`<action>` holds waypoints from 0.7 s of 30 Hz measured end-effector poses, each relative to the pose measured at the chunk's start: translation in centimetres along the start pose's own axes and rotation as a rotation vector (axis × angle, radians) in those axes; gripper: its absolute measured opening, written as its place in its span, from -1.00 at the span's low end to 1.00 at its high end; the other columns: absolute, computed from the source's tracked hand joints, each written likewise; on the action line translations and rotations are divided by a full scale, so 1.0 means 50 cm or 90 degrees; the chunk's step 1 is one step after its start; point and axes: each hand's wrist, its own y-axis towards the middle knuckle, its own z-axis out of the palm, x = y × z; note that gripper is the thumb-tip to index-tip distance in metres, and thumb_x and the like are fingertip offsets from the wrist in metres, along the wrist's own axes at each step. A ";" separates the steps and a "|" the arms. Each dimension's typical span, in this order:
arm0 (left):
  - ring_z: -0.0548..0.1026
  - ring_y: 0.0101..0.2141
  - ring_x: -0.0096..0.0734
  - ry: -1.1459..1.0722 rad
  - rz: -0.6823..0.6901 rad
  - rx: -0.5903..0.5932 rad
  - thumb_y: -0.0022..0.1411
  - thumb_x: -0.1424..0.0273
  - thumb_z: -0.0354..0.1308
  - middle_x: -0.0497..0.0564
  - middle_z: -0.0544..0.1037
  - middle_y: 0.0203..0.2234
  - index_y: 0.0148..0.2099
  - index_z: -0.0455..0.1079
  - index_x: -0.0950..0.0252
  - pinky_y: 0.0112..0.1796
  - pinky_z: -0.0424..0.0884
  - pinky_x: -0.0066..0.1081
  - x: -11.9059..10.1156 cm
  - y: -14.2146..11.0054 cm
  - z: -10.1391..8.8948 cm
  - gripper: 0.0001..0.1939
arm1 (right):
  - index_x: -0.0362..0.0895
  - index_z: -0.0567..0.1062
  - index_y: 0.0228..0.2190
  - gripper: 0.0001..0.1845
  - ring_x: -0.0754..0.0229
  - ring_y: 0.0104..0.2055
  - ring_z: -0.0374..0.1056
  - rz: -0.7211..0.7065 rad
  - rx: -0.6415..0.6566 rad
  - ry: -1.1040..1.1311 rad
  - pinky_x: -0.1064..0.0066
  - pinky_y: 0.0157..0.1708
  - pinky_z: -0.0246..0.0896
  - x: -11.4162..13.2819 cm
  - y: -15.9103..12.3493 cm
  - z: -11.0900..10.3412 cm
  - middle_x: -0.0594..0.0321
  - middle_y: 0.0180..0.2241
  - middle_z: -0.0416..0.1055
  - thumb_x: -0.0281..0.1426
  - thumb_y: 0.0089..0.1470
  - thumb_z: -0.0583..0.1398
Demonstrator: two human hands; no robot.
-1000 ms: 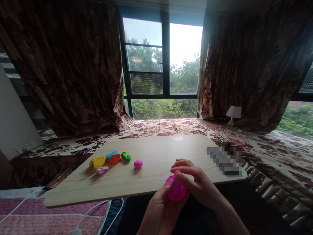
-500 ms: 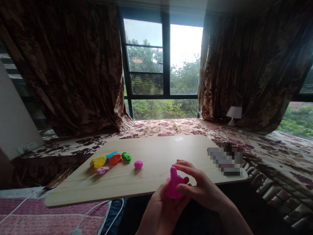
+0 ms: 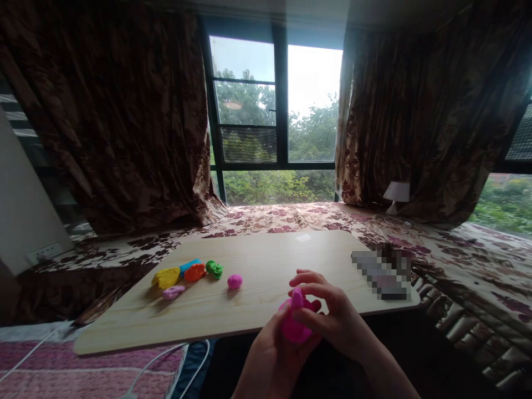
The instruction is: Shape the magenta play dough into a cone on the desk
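Observation:
A bright pink lump of modelling clay (image 3: 296, 330), with a stubby part sticking up from it, rests in my left hand (image 3: 272, 346) just past the table's near edge. The left fingers curl round it from below and the thumb presses its side. From the right, my right hand (image 3: 332, 310) pinches the raised part, thumb in front and fingers bent over its top. A smaller pink clay ball (image 3: 235, 281) lies on the table left of my hands. The underside of the held clay is hidden by my palm.
On the pale wooden table (image 3: 266, 260) sit yellow clay (image 3: 166, 277), blue clay (image 3: 190, 266), orange clay (image 3: 195, 272), green clay (image 3: 214, 269) and light pink clay (image 3: 173, 292). A blurred-out object (image 3: 382, 275) lies at the right. A white lamp (image 3: 396, 192) stands behind.
My right fingers have closed down over the upright part of the pink clay, which now looks shorter and tilted. The loose clay pieces stay where they were on the table.

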 end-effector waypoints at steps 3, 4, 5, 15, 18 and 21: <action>0.55 -0.28 -0.25 0.028 -0.015 -0.008 0.22 0.37 0.06 0.24 0.57 -0.26 -0.01 0.32 0.45 -0.16 0.41 -0.17 0.002 -0.004 0.003 -0.67 | 0.00 0.54 -0.32 -0.84 0.10 0.13 0.09 -0.005 0.001 -0.018 0.25 0.08 0.09 -0.002 0.000 0.000 0.24 -0.15 0.38 -0.43 -0.02 0.26; 0.56 -0.29 -0.25 0.033 -0.021 -0.007 0.22 0.35 0.06 0.24 0.57 -0.26 0.00 0.31 0.44 -0.17 0.41 -0.18 0.002 -0.005 0.003 -0.65 | 0.01 0.55 -0.33 -0.85 0.11 0.13 0.09 -0.010 -0.006 -0.024 0.25 0.08 0.09 -0.003 0.000 0.000 0.24 -0.16 0.39 -0.43 -0.01 0.26; 0.56 -0.29 -0.24 0.034 -0.023 -0.005 0.22 0.34 0.06 0.23 0.57 -0.26 0.01 0.31 0.44 -0.17 0.41 -0.18 0.002 -0.005 0.004 -0.65 | 0.02 0.55 -0.34 -0.85 0.11 0.13 0.09 -0.014 -0.014 -0.028 0.25 0.07 0.09 -0.005 0.000 0.001 0.25 -0.17 0.40 -0.44 -0.01 0.25; 0.56 -0.30 -0.24 0.047 -0.020 -0.028 0.23 0.38 0.04 0.27 0.56 -0.23 0.01 0.31 0.45 -0.08 0.36 -0.11 -0.005 0.001 -0.007 -0.66 | 0.04 0.53 -0.24 -0.70 0.11 0.16 0.04 -0.001 0.028 -0.040 0.25 0.09 0.08 -0.015 -0.006 0.000 0.25 -0.09 0.35 -0.50 -0.05 0.27; 0.53 -0.22 -0.23 0.008 -0.020 0.002 0.22 0.39 0.05 0.21 0.54 -0.20 0.02 0.31 0.41 -0.03 0.31 -0.11 -0.003 0.006 -0.012 -0.67 | 0.03 0.55 -0.31 -0.79 0.11 0.14 0.06 -0.006 0.000 -0.053 0.25 0.09 0.07 -0.018 -0.004 0.004 0.25 -0.14 0.38 -0.49 -0.03 0.25; 0.49 -0.16 -0.28 -0.063 -0.018 0.053 0.23 0.44 0.02 0.15 0.52 -0.19 0.01 0.32 0.38 0.01 0.28 -0.19 -0.005 0.013 -0.018 -0.70 | 0.01 0.54 -0.33 -0.81 0.11 0.12 0.10 -0.009 -0.024 -0.045 0.23 0.10 0.06 -0.028 -0.004 0.011 0.25 -0.17 0.40 -0.50 -0.03 0.25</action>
